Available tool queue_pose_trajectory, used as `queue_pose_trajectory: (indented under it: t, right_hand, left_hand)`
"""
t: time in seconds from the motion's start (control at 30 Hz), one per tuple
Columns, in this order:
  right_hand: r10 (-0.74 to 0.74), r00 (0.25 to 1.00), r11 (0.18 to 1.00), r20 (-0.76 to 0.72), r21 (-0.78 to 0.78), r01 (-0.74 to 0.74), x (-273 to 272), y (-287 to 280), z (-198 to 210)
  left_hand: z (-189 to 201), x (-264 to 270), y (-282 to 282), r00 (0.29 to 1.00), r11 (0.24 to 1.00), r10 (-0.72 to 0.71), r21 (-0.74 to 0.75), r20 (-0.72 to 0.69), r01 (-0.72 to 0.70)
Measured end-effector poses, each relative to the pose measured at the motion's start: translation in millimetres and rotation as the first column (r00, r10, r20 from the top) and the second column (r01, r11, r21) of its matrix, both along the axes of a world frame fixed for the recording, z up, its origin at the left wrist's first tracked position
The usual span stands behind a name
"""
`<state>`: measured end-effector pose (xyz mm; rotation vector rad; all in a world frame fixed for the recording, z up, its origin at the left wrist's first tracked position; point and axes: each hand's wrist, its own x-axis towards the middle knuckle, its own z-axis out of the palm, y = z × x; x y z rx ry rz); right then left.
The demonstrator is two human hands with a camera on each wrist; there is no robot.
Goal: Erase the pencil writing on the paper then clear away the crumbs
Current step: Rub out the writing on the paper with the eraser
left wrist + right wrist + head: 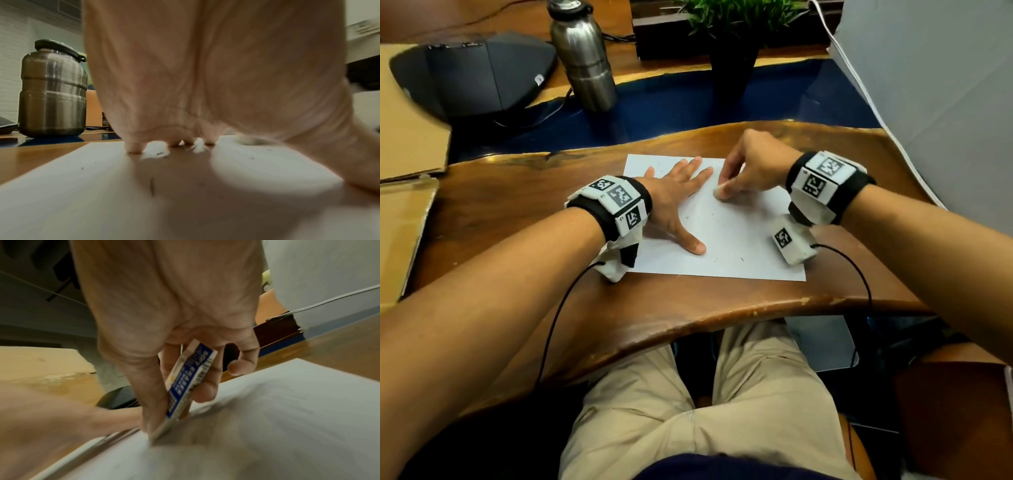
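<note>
Your right hand (751,168) pinches one eraser (185,386) between thumb and curled fingers (207,386), its tip pressed on the paper (739,240) right of centre. Your left hand (674,202) lies flat, fingers (697,164) spread straight, pinning the sheet's left half just beside the eraser. Dark crumbs (688,216) are scattered over the one sheet, on the table (517,205). One steel bottle (583,58) and one potted plant (736,37) stand far.
</note>
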<state>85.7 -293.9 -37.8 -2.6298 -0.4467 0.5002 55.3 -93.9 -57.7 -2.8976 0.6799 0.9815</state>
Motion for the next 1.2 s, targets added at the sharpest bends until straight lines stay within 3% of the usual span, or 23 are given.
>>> queue_pose_trajectory:
  t: [0.1,0.2,0.3,0.4,0.53,0.67,0.73,0.87,1.0,1.07,1.2]
  right_hand:
    - [0.073,0.994,0.997,-0.085,-0.03,-0.076,-11.1,-2.0,-0.1]
    - [-0.06,0.996,0.997,-0.062,0.035,0.062,8.8,-0.6,6.8]
    - [-0.152,0.987,0.986,0.054,0.082,0.147,21.6,7.1,5.3]
    - [-0.093,0.991,0.996,0.097,0.023,0.091,10.2,3.5,-0.7]
    - [-0.009,0.999,1.0,-0.033,-0.02,0.008,3.3,0.4,-1.3]
    - [-0.215,0.975,0.972,0.053,0.106,0.209,23.3,5.3,0.1]
    - [-0.182,0.98,0.98,0.079,0.089,0.175,21.2,6.7,-0.9]
    - [-0.046,0.999,0.999,-0.028,0.013,0.046,2.7,5.3,-3.7]
    - [-0.232,0.965,0.971,0.123,0.092,0.222,9.0,3.2,0.1]
    - [-0.2,0.969,0.978,0.144,0.095,0.188,1.3,1.2,4.1]
    - [-0.035,0.998,0.998,0.051,-0.046,0.037,-33.3,-5.4,3.2]
  left_hand:
    - [-0.4,-0.2,0.5,1.0,1.0,-0.007,0.004,0.0,0.007]
    - [-1.7,1.4,-0.5,1.0,1.0,-0.006,-0.004,-0.001,0.006]
    - [-2.8,1.8,1.9,1.0,1.0,0.004,-0.003,0.004,-0.004]
    - [-3.4,2.9,-0.2,1.0,1.0,-0.001,-0.005,-0.001,0.001]
    - [-2.9,1.8,2.1,1.0,1.0,0.009,-0.007,-0.005,-0.009]
    - [-3.4,0.3,1.3,1.0,1.0,0.006,-0.026,0.003,-0.006]
    - [-2.7,0.0,1.6,1.0,1.0,0.009,-0.03,0.014,-0.008]
    - [-4.0,0.7,2.6,1.0,0.999,0.021,-0.028,0.011,-0.021]
    - [-3.9,-3.2,-2.6,0.996,0.997,0.078,-0.033,0.044,-0.076]
    - [-3.5,-3.6,-3.1,0.994,0.996,0.089,-0.021,0.057,-0.088]
    - [-2.2,-7.6,-0.2,0.984,0.991,0.133,-0.027,0.118,-0.13]
